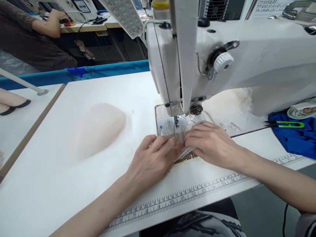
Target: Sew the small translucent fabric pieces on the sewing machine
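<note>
A white sewing machine [168,65] stands over the table, its presser foot [176,121] low over the metal needle plate [163,121]. Thin, see-through white fabric [185,151] lies just in front of the foot. My left hand [155,158], fingers bent together, presses and grips the fabric at the plate's front left. Close by on the right, my right hand [212,141] pinches the same fabric, its fingertips nearly touching the left ones. A pale beige cup-shaped piece [103,128] rests on the table to the left.
Sheer fabric [229,108] is heaped under the machine arm. Green-handled thread snips [291,124] lie on blue cloth [301,138] at the right. A printed ruler [172,201] follows the front edge. Another person's arm [48,28] is at a machine in the upper left.
</note>
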The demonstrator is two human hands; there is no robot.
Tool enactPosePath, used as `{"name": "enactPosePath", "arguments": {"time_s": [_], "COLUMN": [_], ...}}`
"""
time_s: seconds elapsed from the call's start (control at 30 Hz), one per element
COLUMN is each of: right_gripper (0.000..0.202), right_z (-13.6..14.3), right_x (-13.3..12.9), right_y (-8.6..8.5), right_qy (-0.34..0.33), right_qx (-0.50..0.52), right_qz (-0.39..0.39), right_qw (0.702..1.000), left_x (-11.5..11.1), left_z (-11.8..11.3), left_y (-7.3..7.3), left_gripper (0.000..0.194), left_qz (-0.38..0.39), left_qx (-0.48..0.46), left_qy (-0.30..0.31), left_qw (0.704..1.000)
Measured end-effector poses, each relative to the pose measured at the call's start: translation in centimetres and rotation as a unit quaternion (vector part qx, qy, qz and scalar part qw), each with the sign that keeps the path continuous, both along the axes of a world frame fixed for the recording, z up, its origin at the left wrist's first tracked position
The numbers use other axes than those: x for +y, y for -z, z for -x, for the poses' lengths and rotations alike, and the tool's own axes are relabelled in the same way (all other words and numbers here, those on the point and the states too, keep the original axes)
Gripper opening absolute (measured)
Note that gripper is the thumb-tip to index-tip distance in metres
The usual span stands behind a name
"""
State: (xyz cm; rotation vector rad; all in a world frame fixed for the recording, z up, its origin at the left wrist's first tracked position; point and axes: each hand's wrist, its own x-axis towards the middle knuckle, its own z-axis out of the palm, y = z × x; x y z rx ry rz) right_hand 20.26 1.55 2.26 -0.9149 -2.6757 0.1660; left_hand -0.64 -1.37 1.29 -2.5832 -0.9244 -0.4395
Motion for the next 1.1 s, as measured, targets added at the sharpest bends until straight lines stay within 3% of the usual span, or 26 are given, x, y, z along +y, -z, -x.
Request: {"name": "enactPosePath", "arguments": {"time_s": [0.23, 0.47, 0.67, 0.83, 1.1], "right_gripper": [0.018, 0.029, 0.014, 0.019, 0.019], "right_z": [0.0, -0.2, 0.0, -0.4, -0.1], "right_x": [-0.1, -0.2, -0.2, 0.3, 1.2], "right_y": [-0.1, -0.4, -0.4, -0.8, 0.5], "right_qy": [0.001, 0.018, 0.016, 0.04, 0.111], "right_qx": [-0.002, 0.007, 0.012, 0.042, 0.092], "right_qz": [-0.001, 0.022, 0.041, 0.091, 0.004], "right_qw": [1.0, 1.0, 0.999, 0.994, 0.989], "left_x": [0.0, -0.7, 0.3, 1.9, 3.8], "left_z": [0.2, 0.3, -0.4, -0.6, -0.4], "left_y": [0.1, -0.8, -1.7, -2.3, -2.6], "left_gripper": [0.028, 0.024, 0.03, 0.031, 0.026], "left_qz": [0.084, 0.139, 0.274, 0.363, 0.454], "left_qx": [-0.055, -0.11, -0.126, -0.123, -0.187], "left_qy": [0.001, -0.084, -0.106, -0.096, -0.07], "left_qw": [0.995, 0.981, 0.947, 0.919, 0.868]}}
